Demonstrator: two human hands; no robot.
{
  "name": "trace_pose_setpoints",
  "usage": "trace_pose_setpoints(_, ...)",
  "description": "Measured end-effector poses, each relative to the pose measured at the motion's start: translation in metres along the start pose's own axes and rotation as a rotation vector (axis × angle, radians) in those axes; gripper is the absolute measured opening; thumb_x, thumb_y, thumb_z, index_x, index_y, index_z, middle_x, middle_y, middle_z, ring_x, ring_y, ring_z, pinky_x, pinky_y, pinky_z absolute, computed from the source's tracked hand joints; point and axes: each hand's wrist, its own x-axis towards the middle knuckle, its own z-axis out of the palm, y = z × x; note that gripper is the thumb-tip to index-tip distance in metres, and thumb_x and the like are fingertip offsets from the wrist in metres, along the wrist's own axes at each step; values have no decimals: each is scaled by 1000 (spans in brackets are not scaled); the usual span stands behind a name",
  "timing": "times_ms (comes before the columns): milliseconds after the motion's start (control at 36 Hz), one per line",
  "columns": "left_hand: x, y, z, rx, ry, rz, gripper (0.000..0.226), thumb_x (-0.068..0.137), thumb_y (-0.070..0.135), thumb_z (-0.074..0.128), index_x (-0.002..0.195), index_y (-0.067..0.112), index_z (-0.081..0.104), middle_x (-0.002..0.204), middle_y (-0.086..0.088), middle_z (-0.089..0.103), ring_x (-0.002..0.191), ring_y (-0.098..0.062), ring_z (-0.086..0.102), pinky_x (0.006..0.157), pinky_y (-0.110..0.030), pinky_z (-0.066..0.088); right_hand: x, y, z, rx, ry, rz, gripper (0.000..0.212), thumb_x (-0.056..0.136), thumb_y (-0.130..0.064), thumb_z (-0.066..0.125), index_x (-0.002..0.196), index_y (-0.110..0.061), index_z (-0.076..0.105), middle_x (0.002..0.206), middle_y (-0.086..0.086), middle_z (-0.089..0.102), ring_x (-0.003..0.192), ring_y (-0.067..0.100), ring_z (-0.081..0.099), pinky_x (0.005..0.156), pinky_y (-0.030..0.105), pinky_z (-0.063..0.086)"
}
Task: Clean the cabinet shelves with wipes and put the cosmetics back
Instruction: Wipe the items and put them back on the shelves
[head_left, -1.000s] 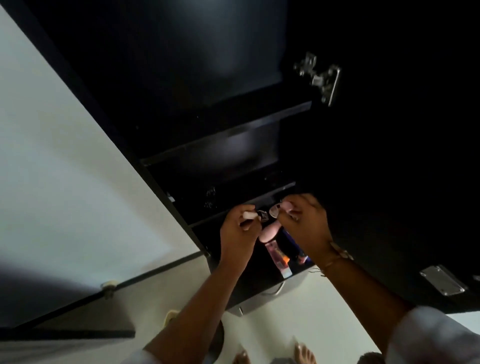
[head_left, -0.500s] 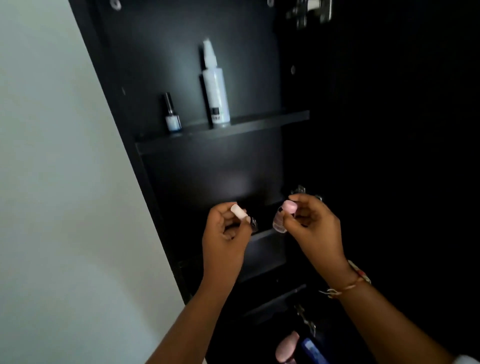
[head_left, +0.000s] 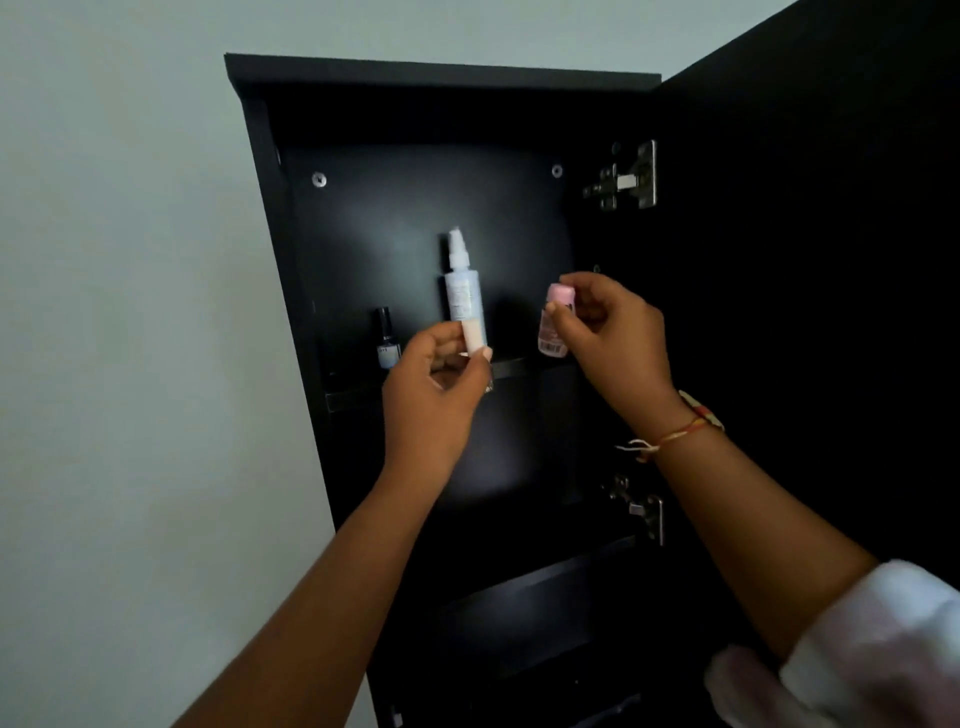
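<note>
A black wall cabinet (head_left: 291, 260) stands open before me. My left hand (head_left: 434, 400) pinches a small bottle with a pale cream cap (head_left: 474, 338), held up in front of the top shelf (head_left: 353, 397). My right hand (head_left: 615, 338) grips a small clear bottle with a pink cap (head_left: 555, 325) just above the shelf's right part. On that shelf stand a tall white spray bottle (head_left: 462, 283) and a small dark nail-polish bottle (head_left: 385, 340) to its left.
The cabinet door (head_left: 810, 312) hangs open on the right, with metal hinges (head_left: 626, 179) on its inner edge. A lower shelf (head_left: 545, 574) shows dark beneath my arms. A pale wall (head_left: 130, 312) fills the left side.
My view has tilted up from the lower shelves to the top shelf. Both hands have risen with their small bottles to the level of the top shelf.
</note>
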Motion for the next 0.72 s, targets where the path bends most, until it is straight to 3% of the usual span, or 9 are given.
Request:
trace_pose_setpoints(111, 17, 4, 1, -7, 14, 2, 24, 84, 8, 71, 107, 10, 65, 94, 4, 71, 82, -4, 67, 71, -14, 51, 32, 8, 10, -80, -41, 11, 30, 85, -24, 71, 113, -15, 68, 94, 0, 73, 83, 3, 66, 79, 12, 50)
trace_pose_setpoints(278, 23, 1, -1, -7, 20, -31, 24, 84, 7, 71, 107, 9, 65, 94, 3, 72, 82, -4, 68, 69, -14, 51, 61, 33, 21, -175, -106, 97, 29, 84, -27, 72, 110, -13, 68, 97, 5, 74, 92, 16, 69, 89, 34, 55)
trace_pose_setpoints(444, 24, -6, -4, 25, 20, -59, 24, 84, 7, 71, 107, 13, 65, 94, 7, 71, 81, -1, 67, 71, -15, 52, 69, 44, 29, -202, -166, 168, 37, 81, -23, 76, 114, -9, 67, 104, 8, 72, 99, 18, 67, 83, 16, 44)
trace_pose_setpoints(722, 25, -10, -6, 62, 14, -46, 26, 83, 8, 72, 108, 10, 65, 95, 4, 72, 83, -7, 68, 75, -21, 55, 72, 55, 30, -356, -190, 197, 31, 77, -29, 78, 102, -14, 68, 96, 5, 74, 96, 21, 67, 75, 22, 46)
